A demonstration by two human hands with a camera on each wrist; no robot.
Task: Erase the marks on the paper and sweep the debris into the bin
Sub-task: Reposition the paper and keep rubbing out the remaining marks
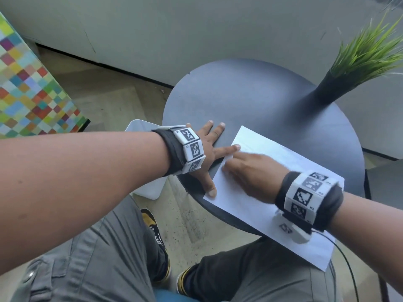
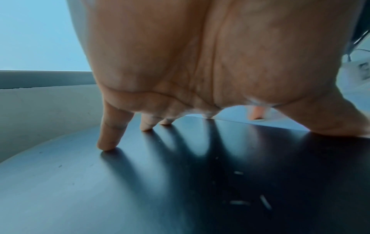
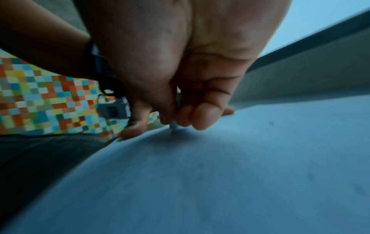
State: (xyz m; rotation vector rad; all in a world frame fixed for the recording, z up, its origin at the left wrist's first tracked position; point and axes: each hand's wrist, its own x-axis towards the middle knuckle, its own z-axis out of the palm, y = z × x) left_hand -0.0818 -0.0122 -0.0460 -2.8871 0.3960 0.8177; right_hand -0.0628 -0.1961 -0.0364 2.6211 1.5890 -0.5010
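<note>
A white sheet of paper (image 1: 250, 212) lies at an angle on the round dark table (image 1: 261, 99), its near corner hanging over the edge. My left hand (image 1: 209, 147) is spread flat, with thumb and forefinger pressing on the paper's left edge and the other fingertips (image 2: 106, 145) on the table. My right hand (image 1: 246, 168) pinches a small grey eraser (image 3: 173, 125) between thumb and curled fingers, its tip on the paper (image 3: 240, 174) near the left edge. Pale eraser crumbs (image 2: 264, 204) lie on the dark tabletop under my left palm. A white bin (image 1: 139, 127) stands on the floor left of the table, mostly hidden by my left forearm.
A dark vase (image 1: 327, 90) with green grass stands at the table's back right. A colourful chequered block (image 1: 32, 83) sits on the floor to the far left. A black cable (image 1: 344, 253) runs from my right wrist. My knees are below the table's near edge.
</note>
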